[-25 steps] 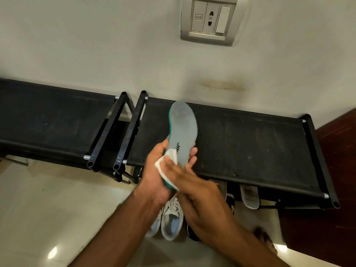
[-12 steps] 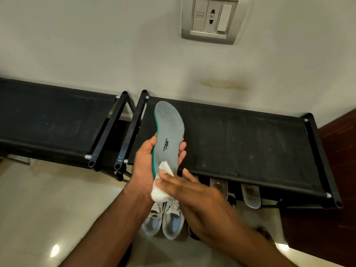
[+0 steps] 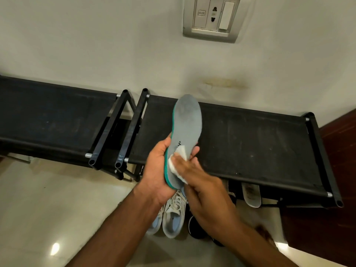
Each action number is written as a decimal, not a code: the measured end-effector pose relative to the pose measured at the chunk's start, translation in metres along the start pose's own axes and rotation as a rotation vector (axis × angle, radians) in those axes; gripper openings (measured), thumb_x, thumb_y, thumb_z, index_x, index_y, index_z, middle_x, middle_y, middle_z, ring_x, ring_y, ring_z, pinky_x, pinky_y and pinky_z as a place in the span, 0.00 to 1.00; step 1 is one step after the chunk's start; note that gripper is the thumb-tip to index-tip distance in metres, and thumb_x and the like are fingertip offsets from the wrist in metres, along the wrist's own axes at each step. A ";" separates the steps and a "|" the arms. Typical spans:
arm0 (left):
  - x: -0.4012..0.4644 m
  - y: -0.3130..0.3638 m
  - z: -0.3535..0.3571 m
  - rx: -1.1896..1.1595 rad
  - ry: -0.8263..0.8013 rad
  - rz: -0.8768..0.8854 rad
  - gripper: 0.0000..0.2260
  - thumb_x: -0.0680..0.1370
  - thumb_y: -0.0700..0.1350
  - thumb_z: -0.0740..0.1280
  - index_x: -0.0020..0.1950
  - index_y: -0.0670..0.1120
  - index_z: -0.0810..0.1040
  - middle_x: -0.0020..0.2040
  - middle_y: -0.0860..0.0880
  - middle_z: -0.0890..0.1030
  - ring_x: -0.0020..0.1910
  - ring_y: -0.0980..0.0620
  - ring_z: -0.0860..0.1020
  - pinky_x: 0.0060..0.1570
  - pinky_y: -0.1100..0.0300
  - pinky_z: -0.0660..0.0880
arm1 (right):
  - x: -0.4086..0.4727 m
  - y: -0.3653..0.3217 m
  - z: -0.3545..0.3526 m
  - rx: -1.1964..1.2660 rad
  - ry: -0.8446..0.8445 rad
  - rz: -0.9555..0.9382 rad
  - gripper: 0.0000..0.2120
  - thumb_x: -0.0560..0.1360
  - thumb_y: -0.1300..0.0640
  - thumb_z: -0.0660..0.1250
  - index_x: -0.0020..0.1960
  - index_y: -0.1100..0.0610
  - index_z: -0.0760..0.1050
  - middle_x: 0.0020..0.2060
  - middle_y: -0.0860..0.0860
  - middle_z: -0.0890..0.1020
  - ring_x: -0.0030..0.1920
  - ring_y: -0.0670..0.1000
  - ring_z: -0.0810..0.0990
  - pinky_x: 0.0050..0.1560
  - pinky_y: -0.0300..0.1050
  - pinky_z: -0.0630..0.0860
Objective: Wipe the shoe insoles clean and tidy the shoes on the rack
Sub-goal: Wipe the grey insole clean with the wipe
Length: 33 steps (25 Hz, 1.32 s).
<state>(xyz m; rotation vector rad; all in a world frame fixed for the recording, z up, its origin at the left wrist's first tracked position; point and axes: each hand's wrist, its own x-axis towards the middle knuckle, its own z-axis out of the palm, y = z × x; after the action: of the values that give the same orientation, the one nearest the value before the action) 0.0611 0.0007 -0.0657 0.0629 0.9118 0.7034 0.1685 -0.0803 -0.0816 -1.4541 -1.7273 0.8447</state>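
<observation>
My right hand [image 3: 198, 182] presses a white wipe [image 3: 178, 160] flat on the insole [image 3: 187, 128], with the fingers mostly straight on top of the wipe. My left hand [image 3: 158, 170] grips the heel end of the insole: the thumb lies along its left edge and the fingertips [image 3: 194, 152] peek out on the right edge. Both hands meet in the middle of the frame.

To do this step well, I think I should keep the left hand firm so the insole does not bend or slip. Then I should push the wipe in long strokes from heel to toe and reach the far tip too. I judge the soft foam will flex if I press too hard with nothing behind it, so the left palm should stay under it.

The insole is grey on top with a teal-green rim down its left side. It points up toward the top of the frame, and its toe end looks darker and smudged. A small dark mark sits just above the wipe; I cannot read it.

Behind the insole is the black shoe rack [image 3: 250, 143], and its top shelf is dusty. At the bottom centre, below my hands, white sneakers [image 3: 173, 218] sit on the floor.
</observation>
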 end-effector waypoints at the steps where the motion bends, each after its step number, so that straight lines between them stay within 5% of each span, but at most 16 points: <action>1: 0.002 0.003 -0.004 -0.002 0.011 0.013 0.22 0.80 0.54 0.62 0.67 0.41 0.79 0.66 0.39 0.78 0.65 0.44 0.75 0.73 0.49 0.67 | -0.003 -0.004 -0.001 0.037 -0.055 -0.034 0.27 0.77 0.70 0.62 0.73 0.53 0.68 0.72 0.45 0.69 0.74 0.41 0.63 0.76 0.41 0.57; 5: 0.003 0.013 -0.012 0.009 0.012 0.053 0.22 0.80 0.54 0.61 0.67 0.40 0.78 0.65 0.39 0.79 0.63 0.43 0.77 0.71 0.49 0.68 | -0.003 -0.021 -0.022 0.477 -0.201 0.056 0.20 0.79 0.71 0.62 0.67 0.56 0.76 0.65 0.43 0.78 0.68 0.43 0.73 0.69 0.38 0.68; 7: -0.001 0.010 -0.007 0.036 -0.027 0.049 0.22 0.79 0.53 0.63 0.67 0.41 0.78 0.62 0.40 0.80 0.56 0.44 0.78 0.64 0.50 0.72 | 0.004 -0.019 -0.031 0.603 0.002 0.168 0.18 0.79 0.69 0.61 0.65 0.56 0.77 0.60 0.43 0.81 0.63 0.44 0.78 0.63 0.37 0.74; 9: -0.002 0.001 -0.002 0.098 -0.060 0.048 0.20 0.79 0.52 0.63 0.67 0.43 0.78 0.57 0.39 0.80 0.50 0.44 0.79 0.60 0.50 0.73 | 0.010 -0.007 -0.035 0.520 0.272 0.254 0.19 0.80 0.67 0.61 0.67 0.53 0.76 0.54 0.45 0.84 0.54 0.45 0.82 0.54 0.39 0.79; 11: -0.005 -0.009 0.003 0.156 -0.100 0.001 0.19 0.80 0.52 0.63 0.67 0.44 0.78 0.55 0.39 0.81 0.49 0.44 0.79 0.60 0.50 0.74 | 0.013 0.005 -0.033 0.368 0.362 0.289 0.21 0.80 0.66 0.62 0.69 0.48 0.74 0.51 0.44 0.84 0.51 0.46 0.83 0.50 0.41 0.81; 14: -0.004 -0.013 0.007 0.180 -0.103 -0.067 0.19 0.79 0.53 0.64 0.65 0.44 0.80 0.56 0.40 0.81 0.52 0.45 0.79 0.55 0.54 0.76 | 0.008 0.008 -0.016 0.084 0.194 0.164 0.27 0.79 0.69 0.62 0.72 0.46 0.69 0.68 0.39 0.74 0.69 0.39 0.71 0.71 0.51 0.69; 17: 0.001 -0.005 0.001 0.103 -0.052 -0.090 0.21 0.78 0.54 0.65 0.67 0.45 0.79 0.63 0.42 0.80 0.51 0.47 0.80 0.60 0.54 0.74 | -0.002 0.001 -0.008 0.079 0.015 0.028 0.25 0.79 0.69 0.62 0.72 0.49 0.69 0.71 0.41 0.70 0.73 0.40 0.65 0.75 0.44 0.59; 20: 0.004 0.005 -0.010 0.109 -0.023 -0.024 0.23 0.79 0.54 0.64 0.70 0.46 0.75 0.67 0.40 0.78 0.53 0.46 0.80 0.62 0.51 0.74 | -0.002 -0.016 -0.020 0.497 -0.146 0.163 0.20 0.80 0.69 0.61 0.68 0.54 0.75 0.65 0.44 0.78 0.68 0.44 0.73 0.69 0.41 0.69; 23: 0.004 0.009 -0.010 0.168 -0.026 -0.015 0.22 0.80 0.56 0.61 0.71 0.48 0.75 0.62 0.40 0.81 0.51 0.45 0.81 0.52 0.49 0.80 | 0.005 -0.016 -0.036 1.058 -0.037 0.513 0.19 0.78 0.70 0.59 0.58 0.54 0.82 0.58 0.53 0.83 0.60 0.53 0.81 0.56 0.45 0.80; 27: 0.006 -0.001 -0.007 0.456 -0.048 0.150 0.17 0.83 0.50 0.58 0.71 0.63 0.72 0.60 0.48 0.83 0.46 0.50 0.82 0.36 0.57 0.78 | 0.016 0.000 -0.045 1.186 0.216 0.688 0.12 0.79 0.67 0.59 0.57 0.59 0.77 0.57 0.59 0.82 0.55 0.60 0.83 0.50 0.54 0.81; 33: 0.005 -0.004 -0.006 0.413 -0.149 0.116 0.20 0.83 0.46 0.58 0.72 0.66 0.68 0.64 0.48 0.80 0.47 0.46 0.84 0.41 0.50 0.80 | 0.019 0.009 -0.052 1.164 0.297 0.717 0.11 0.80 0.67 0.58 0.59 0.61 0.76 0.55 0.62 0.82 0.43 0.58 0.80 0.36 0.46 0.82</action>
<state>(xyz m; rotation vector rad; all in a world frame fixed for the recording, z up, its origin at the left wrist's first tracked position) 0.0603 -0.0009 -0.0744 0.5313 0.9030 0.5990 0.2147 -0.0586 -0.0595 -1.1917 -0.2404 1.5323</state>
